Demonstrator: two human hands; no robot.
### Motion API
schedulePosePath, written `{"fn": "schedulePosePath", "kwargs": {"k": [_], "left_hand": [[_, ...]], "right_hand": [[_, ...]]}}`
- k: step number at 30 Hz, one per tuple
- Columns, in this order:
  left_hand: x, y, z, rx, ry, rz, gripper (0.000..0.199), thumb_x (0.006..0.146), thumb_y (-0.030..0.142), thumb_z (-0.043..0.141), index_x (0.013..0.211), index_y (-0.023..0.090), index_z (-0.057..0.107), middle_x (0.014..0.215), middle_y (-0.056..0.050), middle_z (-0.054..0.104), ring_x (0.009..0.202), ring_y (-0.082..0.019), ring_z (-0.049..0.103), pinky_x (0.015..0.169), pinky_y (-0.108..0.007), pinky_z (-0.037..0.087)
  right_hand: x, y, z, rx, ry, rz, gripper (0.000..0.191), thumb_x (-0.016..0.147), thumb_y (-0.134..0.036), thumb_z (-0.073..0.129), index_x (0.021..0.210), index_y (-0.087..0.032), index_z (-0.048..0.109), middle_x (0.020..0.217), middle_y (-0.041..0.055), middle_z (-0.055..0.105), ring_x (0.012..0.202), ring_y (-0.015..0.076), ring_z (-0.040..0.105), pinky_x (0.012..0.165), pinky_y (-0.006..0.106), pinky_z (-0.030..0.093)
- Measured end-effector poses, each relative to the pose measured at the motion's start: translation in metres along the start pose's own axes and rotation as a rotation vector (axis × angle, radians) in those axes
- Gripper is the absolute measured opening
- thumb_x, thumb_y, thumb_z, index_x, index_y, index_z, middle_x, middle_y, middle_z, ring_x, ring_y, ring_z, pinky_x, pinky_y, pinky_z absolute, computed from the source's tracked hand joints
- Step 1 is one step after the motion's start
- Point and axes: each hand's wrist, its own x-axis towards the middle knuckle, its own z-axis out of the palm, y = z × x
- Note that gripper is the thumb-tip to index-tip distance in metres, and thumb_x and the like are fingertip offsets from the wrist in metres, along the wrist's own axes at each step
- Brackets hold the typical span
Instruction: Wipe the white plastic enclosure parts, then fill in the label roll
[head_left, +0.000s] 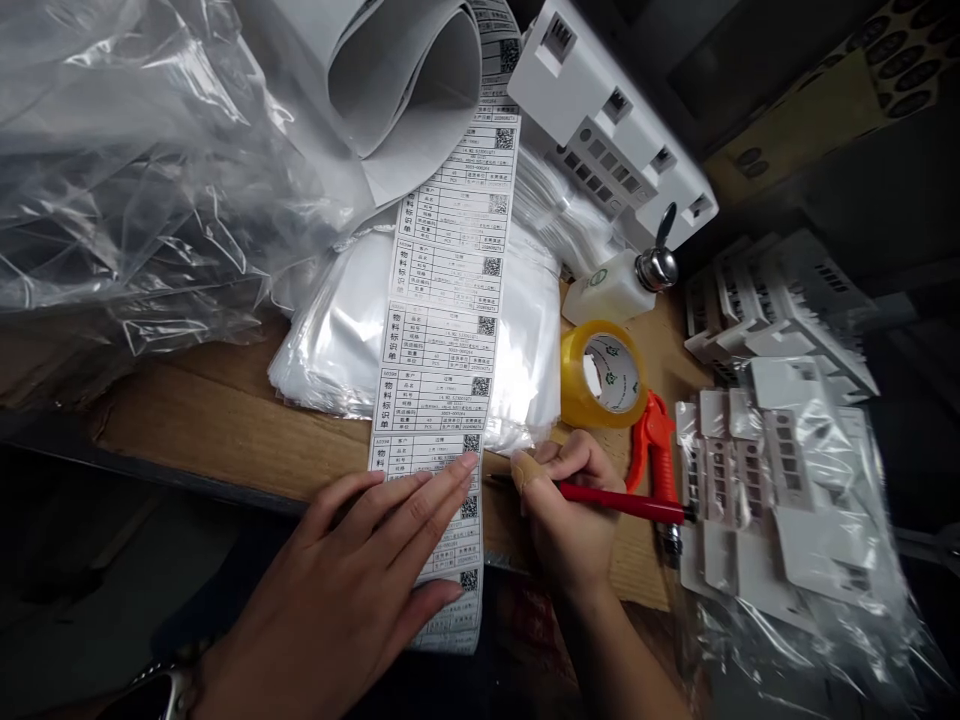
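A long strip of printed labels (439, 340) with QR codes runs down over the bench and past its front edge. My left hand (375, 560) lies flat across the strip's lower part, fingers stretched out. Beside the strip, my right hand (566, 500) grips a red pen (630, 503). Its dark tip points left, close to the strip's right edge; whether it touches is unclear. A tan bandage wraps my right thumb. Beneath the strip lies a stack of clear plastic bags (337, 330).
A yellow tape roll (604, 375), an orange-handled tool (658, 450) and a pump bottle (619, 280) stand right of the bags. Bagged white plastic parts (787, 490) lie farther right. Crumpled clear plastic (135, 180) fills the upper left, beside curled white sheeting (405, 80).
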Motion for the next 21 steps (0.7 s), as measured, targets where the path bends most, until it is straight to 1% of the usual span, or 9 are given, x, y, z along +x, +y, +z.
{"fn": "schedulePosePath", "kwargs": {"k": [2,6,8,11,13,21], "left_hand": [[0.0017,0.0002,0.0012,0.03,0.021,0.0,0.057,0.106,0.053,0.05,0.154,0.022,0.051,0.164,0.005,0.048,0.139,-0.015,0.051,0.131,-0.029,0.007],[0.0069,-0.0007,0.004,0.038,0.025,0.018,0.052,0.104,0.055,0.054,0.143,0.022,0.062,0.166,-0.002,0.044,0.154,-0.025,0.039,0.133,-0.046,0.007],[0.0083,-0.0011,0.0048,0.031,0.026,0.031,0.052,0.102,0.056,0.057,0.141,0.022,0.064,0.163,-0.003,0.048,0.154,-0.028,0.039,0.134,-0.051,0.007],[0.0072,-0.0011,0.0055,0.022,0.027,0.031,0.05,0.1,0.057,0.061,0.139,0.024,0.066,0.158,-0.001,0.056,0.15,-0.026,0.046,0.134,-0.049,0.009],[0.0054,-0.0009,0.0058,0.025,0.023,0.031,0.051,0.1,0.057,0.062,0.139,0.025,0.066,0.157,-0.001,0.057,0.148,-0.026,0.048,0.134,-0.048,0.009],[0.0044,-0.0009,0.0061,0.043,0.036,0.035,0.053,0.1,0.058,0.06,0.141,0.025,0.064,0.158,-0.002,0.056,0.149,-0.025,0.046,0.134,-0.049,0.011]], "right_hand": [[-0.0022,0.0013,0.001,-0.029,0.003,-0.006,0.038,0.073,-0.015,0.078,0.06,-0.024,0.044,0.053,-0.0075,0.052,0.048,0.0092,0.045,0.049,0.022,0.038],[-0.0047,0.0027,0.0024,-0.064,-0.018,-0.034,0.038,0.075,-0.016,0.079,0.063,-0.023,0.044,0.058,-0.0069,0.053,0.052,0.0087,0.045,0.052,0.022,0.038],[-0.0045,0.0025,0.0028,-0.081,-0.022,-0.05,0.038,0.076,-0.017,0.079,0.063,-0.023,0.043,0.059,-0.0069,0.053,0.053,0.0087,0.046,0.053,0.022,0.039],[-0.0033,0.0011,0.0037,-0.111,-0.027,-0.084,0.039,0.076,-0.016,0.078,0.062,-0.022,0.043,0.058,-0.0074,0.051,0.053,0.0081,0.045,0.053,0.021,0.039],[-0.0028,0.0,0.0043,-0.13,-0.039,-0.107,0.038,0.076,-0.014,0.077,0.061,-0.022,0.043,0.057,-0.0078,0.05,0.053,0.0077,0.044,0.053,0.021,0.039],[-0.003,0.0003,0.0052,-0.2,-0.062,-0.133,0.039,0.077,-0.014,0.077,0.062,-0.023,0.042,0.057,-0.0075,0.051,0.052,0.0088,0.046,0.052,0.022,0.041]]}}
